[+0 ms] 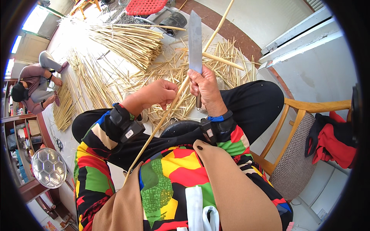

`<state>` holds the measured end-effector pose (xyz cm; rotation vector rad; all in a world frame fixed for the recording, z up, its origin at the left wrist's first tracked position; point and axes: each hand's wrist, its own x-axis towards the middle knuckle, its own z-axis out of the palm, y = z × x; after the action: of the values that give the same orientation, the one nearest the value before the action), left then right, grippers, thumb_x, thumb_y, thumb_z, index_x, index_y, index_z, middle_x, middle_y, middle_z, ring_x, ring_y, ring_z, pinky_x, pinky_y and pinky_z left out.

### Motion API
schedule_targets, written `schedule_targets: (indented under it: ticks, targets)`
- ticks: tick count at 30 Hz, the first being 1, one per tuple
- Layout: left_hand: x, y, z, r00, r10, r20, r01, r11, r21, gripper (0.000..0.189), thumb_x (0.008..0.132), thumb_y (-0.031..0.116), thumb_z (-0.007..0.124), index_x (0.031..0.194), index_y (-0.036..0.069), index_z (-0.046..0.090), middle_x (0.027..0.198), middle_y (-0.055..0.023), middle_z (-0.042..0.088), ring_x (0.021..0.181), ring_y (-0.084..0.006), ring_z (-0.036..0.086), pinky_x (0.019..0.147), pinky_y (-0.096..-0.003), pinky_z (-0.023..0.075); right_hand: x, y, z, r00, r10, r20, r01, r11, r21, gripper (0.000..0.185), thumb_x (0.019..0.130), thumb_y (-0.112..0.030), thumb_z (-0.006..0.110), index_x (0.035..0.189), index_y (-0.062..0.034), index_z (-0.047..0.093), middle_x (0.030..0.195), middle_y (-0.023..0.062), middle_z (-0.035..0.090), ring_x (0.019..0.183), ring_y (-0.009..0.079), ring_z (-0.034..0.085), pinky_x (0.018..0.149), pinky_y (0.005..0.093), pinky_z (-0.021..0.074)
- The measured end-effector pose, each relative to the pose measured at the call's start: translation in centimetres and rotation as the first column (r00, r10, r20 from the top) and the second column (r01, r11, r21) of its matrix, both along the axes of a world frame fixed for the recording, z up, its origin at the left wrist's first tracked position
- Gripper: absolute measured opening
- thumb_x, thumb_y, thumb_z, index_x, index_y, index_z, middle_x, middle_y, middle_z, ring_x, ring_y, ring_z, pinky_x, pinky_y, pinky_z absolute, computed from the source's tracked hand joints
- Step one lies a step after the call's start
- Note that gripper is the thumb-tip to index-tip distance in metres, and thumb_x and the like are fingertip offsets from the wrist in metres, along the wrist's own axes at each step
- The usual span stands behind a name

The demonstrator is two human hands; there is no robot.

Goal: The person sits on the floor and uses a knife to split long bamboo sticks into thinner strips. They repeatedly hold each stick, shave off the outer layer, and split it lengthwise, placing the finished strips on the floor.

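My right hand (pixel 204 85) is closed around the handle of a broad steel knife (pixel 195 43), its blade pointing up and away from me. A long peeled stick (pixel 156 127) slants from beside my lap up to my right hand, where its end passes against the fingers. My left hand (pixel 164 92) is curled beside this stick; whether it grips it I cannot tell. Beyond the blade, another stick (pixel 221 24) leans up and right, with a short stick (pixel 222 60) crossing near its lower end.
Cut stick pieces (pixel 173 69) litter the floor ahead. A large tied bundle of sticks (pixel 130 43) lies at upper left, near a dark bucket (pixel 173 21) and a red woven stool (pixel 144 6). Another person (pixel 31 75) crouches at far left. A wooden chair (pixel 294 150) stands right.
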<state>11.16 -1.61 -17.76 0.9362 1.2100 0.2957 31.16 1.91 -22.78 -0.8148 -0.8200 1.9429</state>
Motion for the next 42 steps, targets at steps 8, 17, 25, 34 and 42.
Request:
schedule_targets:
  ticks: [8, 17, 25, 34, 42]
  targets:
    - [1.0, -2.3, -0.8, 0.985, 0.069, -0.161, -0.03, 0.972, 0.235, 0.013, 0.088, 0.006, 0.054, 0.08, 0.003, 0.064, 0.064, 0.0026, 0.058, 0.055, -0.0049, 0.058, 0.051, -0.0214, 0.0507, 0.9, 3.4, 0.1, 0.983, -0.177, 0.045, 0.173, 0.982, 0.072, 0.009, 0.093, -0.011, 0.07, 0.093, -0.0054, 0.063, 0.072, -0.0008, 0.058, 0.044, 0.0039, 0.044, 0.037, 0.0222, 0.0353]
    - [0.2, -1.8, -4.8, 0.98, 0.198, -0.005, -0.198, 0.98, -0.011, 0.017, 0.09, 0.012, 0.053, 0.087, 0.006, 0.068, 0.065, 0.0043, 0.052, 0.052, -0.0062, 0.05, 0.049, -0.0231, 0.0487, 1.5, 3.3, 1.1, 0.984, -0.141, -0.11, 0.147, 0.988, 0.051, 0.011, 0.096, -0.012, 0.067, 0.091, -0.0052, 0.06, 0.08, 0.0065, 0.063, 0.049, 0.0054, 0.046, 0.039, 0.0225, 0.0365]
    - [-1.6, -2.7, -5.2, 0.974, 0.186, -0.132, -0.152, 0.961, 0.232, 0.024, 0.098, 0.024, 0.063, 0.104, 0.002, 0.068, 0.075, -0.0011, 0.061, 0.06, -0.0083, 0.055, 0.051, -0.0251, 0.0447, 2.4, 3.6, 1.8, 0.974, -0.219, -0.049, 0.221, 0.975, 0.037, 0.014, 0.095, -0.016, 0.07, 0.094, -0.0059, 0.059, 0.084, 0.0068, 0.063, 0.049, 0.0058, 0.045, 0.041, 0.0221, 0.0363]
    - [0.0, -3.4, -0.5, 0.987, -0.073, -0.145, 0.129, 0.893, 0.431, 0.022, 0.095, 0.023, 0.063, 0.098, 0.003, 0.072, 0.077, -0.0038, 0.072, 0.072, -0.0144, 0.065, 0.071, -0.0328, 0.0513, 4.1, 7.6, 3.2, 0.961, -0.254, 0.112, 0.253, 0.967, 0.023, 0.012, 0.096, -0.013, 0.067, 0.099, -0.0058, 0.058, 0.081, 0.007, 0.063, 0.048, 0.0064, 0.046, 0.04, 0.023, 0.0373]
    - [-1.2, -1.3, -0.6, 0.968, -0.161, 0.19, 0.131, 0.978, 0.162, 0.024, 0.09, 0.009, 0.05, 0.093, -0.003, 0.071, 0.076, -0.0063, 0.071, 0.054, -0.0094, 0.064, 0.052, -0.0249, 0.0533, 5.2, 10.4, 3.5, 0.992, -0.095, 0.081, 0.088, 0.993, 0.083, 0.019, 0.103, -0.022, 0.06, 0.088, -0.0117, 0.051, 0.076, 0.0001, 0.055, 0.049, 0.0022, 0.041, 0.041, 0.0193, 0.0359]
